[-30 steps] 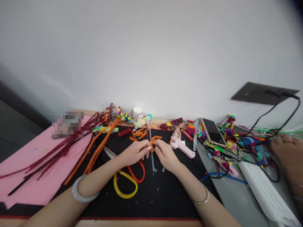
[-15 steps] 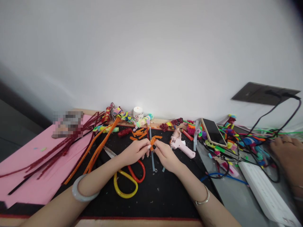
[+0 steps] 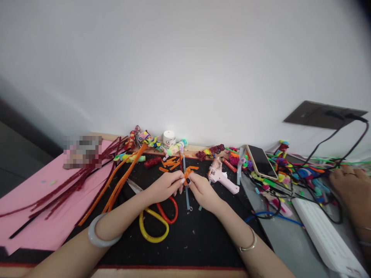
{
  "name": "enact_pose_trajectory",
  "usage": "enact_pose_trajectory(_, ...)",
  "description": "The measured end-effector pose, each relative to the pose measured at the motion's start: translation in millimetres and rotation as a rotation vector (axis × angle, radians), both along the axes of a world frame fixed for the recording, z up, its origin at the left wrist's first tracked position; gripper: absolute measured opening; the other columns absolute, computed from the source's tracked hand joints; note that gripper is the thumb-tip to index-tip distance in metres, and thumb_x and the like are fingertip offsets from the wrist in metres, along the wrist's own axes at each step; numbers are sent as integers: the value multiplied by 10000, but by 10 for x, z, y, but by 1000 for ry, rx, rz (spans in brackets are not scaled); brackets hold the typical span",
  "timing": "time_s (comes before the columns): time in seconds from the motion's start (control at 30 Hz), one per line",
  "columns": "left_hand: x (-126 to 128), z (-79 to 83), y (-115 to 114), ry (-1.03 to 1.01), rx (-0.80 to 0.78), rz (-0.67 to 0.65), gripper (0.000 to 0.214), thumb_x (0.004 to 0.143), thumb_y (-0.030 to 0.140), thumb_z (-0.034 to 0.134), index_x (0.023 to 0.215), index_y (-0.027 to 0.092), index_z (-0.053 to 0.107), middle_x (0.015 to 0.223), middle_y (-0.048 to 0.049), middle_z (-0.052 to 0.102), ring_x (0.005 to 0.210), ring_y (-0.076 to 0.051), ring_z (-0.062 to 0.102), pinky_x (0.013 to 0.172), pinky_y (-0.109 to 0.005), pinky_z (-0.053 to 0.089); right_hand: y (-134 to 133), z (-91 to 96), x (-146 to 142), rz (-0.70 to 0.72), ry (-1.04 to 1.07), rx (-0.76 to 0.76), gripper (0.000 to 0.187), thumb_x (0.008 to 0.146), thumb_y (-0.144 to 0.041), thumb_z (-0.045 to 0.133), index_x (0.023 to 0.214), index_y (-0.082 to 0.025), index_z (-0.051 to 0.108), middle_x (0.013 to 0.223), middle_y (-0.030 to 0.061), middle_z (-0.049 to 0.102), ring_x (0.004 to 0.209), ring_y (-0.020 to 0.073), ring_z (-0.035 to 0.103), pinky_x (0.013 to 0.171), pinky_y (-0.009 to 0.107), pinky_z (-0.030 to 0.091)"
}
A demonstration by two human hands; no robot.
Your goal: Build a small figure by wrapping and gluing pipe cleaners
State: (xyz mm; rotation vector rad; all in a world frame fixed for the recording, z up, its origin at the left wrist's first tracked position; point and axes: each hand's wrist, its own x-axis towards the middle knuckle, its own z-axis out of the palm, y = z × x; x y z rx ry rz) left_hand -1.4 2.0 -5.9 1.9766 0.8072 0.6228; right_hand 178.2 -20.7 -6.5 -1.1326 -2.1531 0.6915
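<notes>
Between my two hands is a small bent piece of orange pipe cleaner. My left hand pinches it from the left, and my right hand pinches it from the right, thumbs almost meeting. Fingers hide much of the piece. Just beyond lie cut orange pipe cleaner pieces. A translucent glue stick lies on the black mat under my hands. Scissors with one yellow and one red handle rest partly beneath my left forearm. To the right of my hands lies a pink glue gun.
Long orange pipe cleaners and dark red ones spread left over pink sheets. At right are a phone, a white power strip, black cables and another person's hand. A white round container stands by the wall.
My hands stay in nearly the same place, still pinching the orange piece. The other person's hand at right has shifted slightly left.
</notes>
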Motion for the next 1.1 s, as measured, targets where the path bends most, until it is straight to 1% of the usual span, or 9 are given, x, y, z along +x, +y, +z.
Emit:
enact_pose_trajectory(0.37,-9,-14,2,13,-2,-17,228,924,269,330,754,170,445,645,21,580,508,-75,525,547,-190,420,0,-2,-8,-5,12,-13,211,863,-88,371,683,-195,405,653,-38,412,613,111,409,568,221,299)
enact_pose_trajectory(0.67,-3,-22,5,16,3,-13,224,919,268,338,750,171,448,643,21,580,508,-76,525,548,-193,421,-3,-3,-5,-4,-3,-12,207,868,-98,369,687,-198,383,654,-40,402,607,110,404,570,220,299)
enact_pose_trajectory(0.9,6,-29,20,-7,14,35,228,922,279,329,768,169,456,644,30,567,483,-67,510,528,-186,408,-2,-13,-16,-52,14,-20,195,880,-132,344,703,-206,378,660,-38,395,589,116,388,557,229,303)
enact_pose_trajectory(1.1,7,-42,32,-2,26,54,229,924,278,328,774,168,462,644,30,563,486,-67,514,534,-187,407,-4,-15,-20,-41,46,-44,184,887,-153,326,722,-209,383,669,-33,400,592,120,388,564,231,312)
